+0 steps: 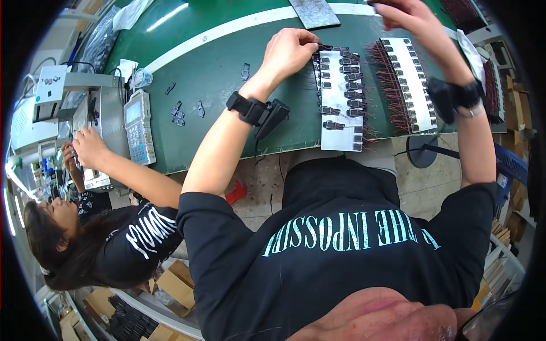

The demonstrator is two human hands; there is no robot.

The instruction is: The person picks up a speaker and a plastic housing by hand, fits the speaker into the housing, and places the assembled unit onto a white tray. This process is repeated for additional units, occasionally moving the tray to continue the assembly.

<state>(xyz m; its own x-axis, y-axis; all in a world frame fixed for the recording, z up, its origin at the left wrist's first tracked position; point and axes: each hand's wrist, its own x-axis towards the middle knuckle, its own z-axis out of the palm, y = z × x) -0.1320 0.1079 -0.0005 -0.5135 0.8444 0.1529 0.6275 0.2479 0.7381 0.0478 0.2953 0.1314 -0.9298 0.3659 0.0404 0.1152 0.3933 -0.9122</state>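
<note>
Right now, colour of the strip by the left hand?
The strip is white; best seen in the head view.

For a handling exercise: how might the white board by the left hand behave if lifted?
The board looks flat, so probably stiff. Black parts lying askew on it may slide if tilted; the thin, splayed red wires would likely flop.

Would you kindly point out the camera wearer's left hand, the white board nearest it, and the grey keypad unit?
Left hand point(288, 52): head view, on the back of the hand.
White board point(339, 140): head view, on its bare near end.
Grey keypad unit point(139, 138): head view, among its keys.
</note>
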